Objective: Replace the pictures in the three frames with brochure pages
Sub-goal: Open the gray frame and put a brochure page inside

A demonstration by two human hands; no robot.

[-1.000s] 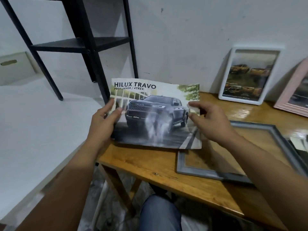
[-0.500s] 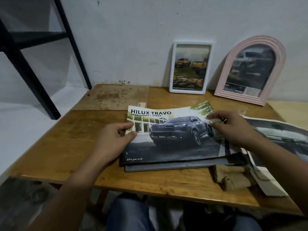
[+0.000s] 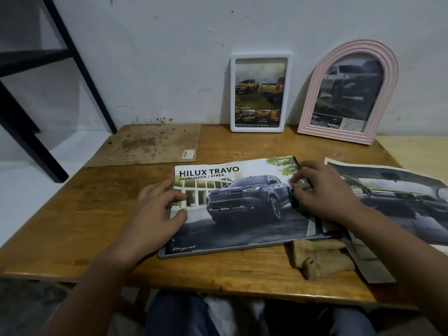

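A brochure page headed HILUX TRAVO, showing a dark pickup, lies flat on top of a grey frame on the wooden table. Only the frame's front and left edges show. My left hand rests on the page's left edge with fingers spread. At the right edge, my right hand pinches the page with curled fingers. A white frame and a pink arched frame lean on the wall, each with a truck picture inside.
Another brochure page lies at the right of the table. A brown backing board lies at the back left, and a tan cloth sits by the front edge. A black rack stands to the left.
The page came from the table's left corner over the grey frame and now lies flat on it. My left hand has loosened from the page's edge.
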